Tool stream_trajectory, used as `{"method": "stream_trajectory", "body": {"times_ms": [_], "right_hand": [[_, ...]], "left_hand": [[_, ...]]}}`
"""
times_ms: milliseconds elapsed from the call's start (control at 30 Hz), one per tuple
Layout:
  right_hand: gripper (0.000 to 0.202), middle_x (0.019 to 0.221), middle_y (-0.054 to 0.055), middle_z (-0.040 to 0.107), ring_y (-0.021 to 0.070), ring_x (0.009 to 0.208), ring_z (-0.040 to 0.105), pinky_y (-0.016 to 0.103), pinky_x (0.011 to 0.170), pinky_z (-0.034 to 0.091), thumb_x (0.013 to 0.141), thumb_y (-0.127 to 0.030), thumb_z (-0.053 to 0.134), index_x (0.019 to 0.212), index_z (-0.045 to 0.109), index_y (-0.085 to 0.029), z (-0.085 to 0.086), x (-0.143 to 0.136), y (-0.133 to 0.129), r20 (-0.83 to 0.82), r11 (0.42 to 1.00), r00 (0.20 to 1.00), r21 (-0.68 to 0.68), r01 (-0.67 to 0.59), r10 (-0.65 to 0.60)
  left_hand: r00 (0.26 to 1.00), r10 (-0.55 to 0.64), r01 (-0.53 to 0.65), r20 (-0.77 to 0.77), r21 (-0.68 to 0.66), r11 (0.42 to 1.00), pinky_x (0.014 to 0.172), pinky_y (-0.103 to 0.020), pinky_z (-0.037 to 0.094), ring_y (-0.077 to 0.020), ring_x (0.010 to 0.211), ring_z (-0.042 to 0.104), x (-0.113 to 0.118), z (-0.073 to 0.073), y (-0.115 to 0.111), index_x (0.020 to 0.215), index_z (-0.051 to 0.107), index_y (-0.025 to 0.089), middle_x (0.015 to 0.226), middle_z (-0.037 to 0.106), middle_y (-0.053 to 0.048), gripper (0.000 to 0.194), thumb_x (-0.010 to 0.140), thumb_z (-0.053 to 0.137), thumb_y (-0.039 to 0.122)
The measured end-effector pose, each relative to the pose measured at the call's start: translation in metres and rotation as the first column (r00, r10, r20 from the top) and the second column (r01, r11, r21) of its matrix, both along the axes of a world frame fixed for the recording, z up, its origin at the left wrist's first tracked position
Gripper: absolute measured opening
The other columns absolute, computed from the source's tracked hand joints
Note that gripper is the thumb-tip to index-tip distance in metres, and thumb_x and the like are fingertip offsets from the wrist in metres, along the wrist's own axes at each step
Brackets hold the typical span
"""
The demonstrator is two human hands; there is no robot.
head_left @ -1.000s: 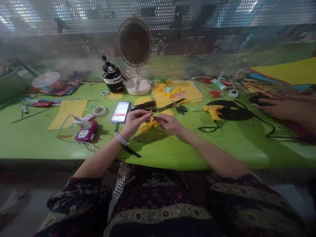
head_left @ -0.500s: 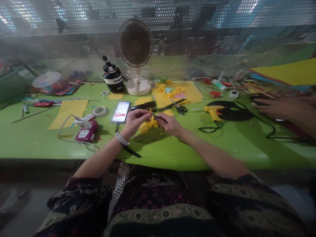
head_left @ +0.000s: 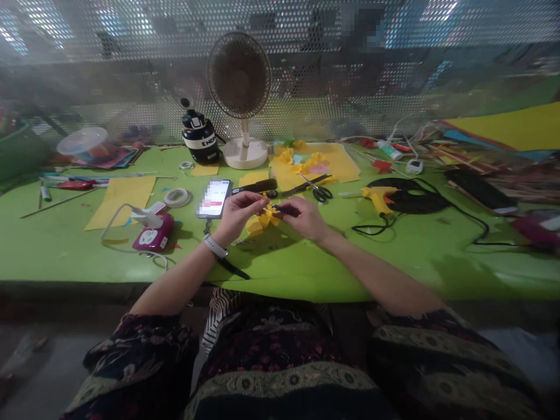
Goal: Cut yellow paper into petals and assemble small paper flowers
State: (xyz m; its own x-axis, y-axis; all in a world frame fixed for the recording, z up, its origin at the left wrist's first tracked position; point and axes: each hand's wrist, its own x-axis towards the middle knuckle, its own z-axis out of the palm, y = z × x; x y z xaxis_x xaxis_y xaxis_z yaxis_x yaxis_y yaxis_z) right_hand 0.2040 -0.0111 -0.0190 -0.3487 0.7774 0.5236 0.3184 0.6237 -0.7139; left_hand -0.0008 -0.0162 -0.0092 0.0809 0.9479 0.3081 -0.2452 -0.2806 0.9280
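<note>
My left hand (head_left: 242, 214) is closed in a pinch, with a small yellow paper piece (head_left: 265, 199) at its fingertips. Close beside it, my right hand (head_left: 308, 219) has its fingers wrapped round a slim dark tool (head_left: 284, 210) whose tip points at the left fingertips. Most of that tool is covered by the fingers, so its kind is unclear. Under both hands lie crumpled yellow paper pieces (head_left: 263, 222) on the green table. Behind the right hand rests a pair of scissors (head_left: 321, 192). A lit phone (head_left: 213, 198) lies left of my left hand.
A fan (head_left: 245, 153) and a black bottle (head_left: 201, 143) stand at the back. To the right are a yellow glue gun (head_left: 377, 198), its cord and a dark phone (head_left: 481, 189). A tape roll (head_left: 177, 198) and a purple power socket (head_left: 154, 235) sit left.
The right hand's fingers have curled further round the dark tool. Another person's hand at the far right has left the view, uncovering the dark phone there.
</note>
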Motion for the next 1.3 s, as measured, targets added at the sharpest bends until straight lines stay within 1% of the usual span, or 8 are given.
{"method": "stream_trajectory", "body": {"times_ms": [133,233,567,667,867,1100,1200,1300], "right_hand": [[0.034,0.081,0.004,0.066,0.0153,0.069,0.056,0.03,0.065,0.045,0.086,-0.053,0.07,0.086,0.069,-0.018,0.0,0.001,0.0,0.002,1.0,1.0,-0.018,0.006,-0.006],[0.032,0.08,0.004,0.066,0.0159,0.07,0.056,0.03,0.065,0.044,0.086,-0.05,0.071,0.086,0.07,-0.018,-0.002,0.003,0.004,0.013,1.0,1.0,0.007,0.014,-0.014],[0.028,0.08,0.004,0.069,0.0162,0.069,0.057,0.03,0.065,0.044,0.087,-0.046,0.07,0.088,0.072,-0.018,-0.003,0.005,0.009,0.074,1.0,0.997,-0.016,0.009,-0.008],[0.028,0.08,0.005,0.069,0.016,0.068,0.057,0.03,0.064,0.044,0.087,-0.045,0.069,0.089,0.073,-0.018,-0.003,0.007,0.009,0.087,1.0,0.996,-0.021,0.006,-0.004],[0.03,0.084,0.005,0.074,0.0175,0.071,0.063,0.031,0.068,0.049,0.091,-0.045,0.064,0.095,0.076,-0.018,-0.005,0.007,0.011,0.099,0.997,0.993,-0.042,-0.057,0.061],[0.03,0.095,0.009,0.077,0.0209,0.078,0.068,0.037,0.076,0.053,0.09,-0.042,0.065,0.103,0.077,-0.018,-0.006,0.008,0.012,0.163,0.997,0.985,-0.062,-0.048,0.057],[0.03,0.092,0.008,0.077,0.0191,0.076,0.067,0.034,0.073,0.052,0.089,-0.044,0.067,0.1,0.076,-0.017,-0.004,0.008,0.01,0.158,0.996,0.986,-0.083,-0.038,0.051],[0.033,0.082,0.006,0.074,0.0159,0.068,0.062,0.03,0.065,0.048,0.087,-0.047,0.069,0.094,0.075,-0.016,-0.002,0.008,0.007,0.161,0.994,0.985,-0.103,-0.043,0.059]], "left_hand": [[1.0,-0.009,0.009,0.015,0.003,1.0,0.058,-0.023,0.054,-0.0084,0.056,0.065,-0.002,-0.002,0.002,0.079,0.074,0.017,0.072,0.073,-0.001,0.027,0.067,0.089,0.036],[1.0,-0.003,0.003,0.013,-0.001,1.0,0.058,-0.023,0.054,-0.0081,0.056,0.065,-0.003,-0.002,0.003,0.08,0.074,0.017,0.072,0.073,-0.001,0.026,0.068,0.089,0.036],[0.997,0.021,-0.02,0.081,-0.019,1.0,0.055,-0.02,0.051,-0.0063,0.053,0.061,-0.002,0.006,0.003,0.077,0.074,0.018,0.066,0.071,0.001,0.026,0.066,0.09,0.036],[0.997,0.027,-0.026,0.072,-0.027,0.999,0.054,-0.02,0.051,-0.0064,0.052,0.06,-0.003,0.006,0.003,0.076,0.073,0.018,0.064,0.07,0.001,0.028,0.065,0.09,0.037],[0.999,0.007,-0.005,0.053,-0.029,1.0,0.056,-0.021,0.052,-0.007,0.055,0.061,-0.005,0.003,0.005,0.079,0.074,0.019,0.068,0.07,0.001,0.027,0.066,0.09,0.038],[0.997,0.011,-0.009,0.077,-0.026,1.0,0.055,-0.02,0.051,-0.006,0.053,0.059,-0.006,0.003,0.007,0.078,0.073,0.019,0.065,0.068,0.002,0.027,0.066,0.09,0.038],[0.998,0.006,-0.004,0.064,-0.032,0.999,0.056,-0.02,0.05,-0.0063,0.055,0.06,-0.006,0.003,0.007,0.078,0.073,0.019,0.066,0.068,0.002,0.027,0.067,0.089,0.038],[0.997,0.027,-0.025,0.067,-0.035,0.999,0.055,-0.021,0.05,-0.0062,0.054,0.059,-0.005,0.003,0.007,0.077,0.071,0.018,0.065,0.067,0.002,0.031,0.065,0.09,0.04]]}}
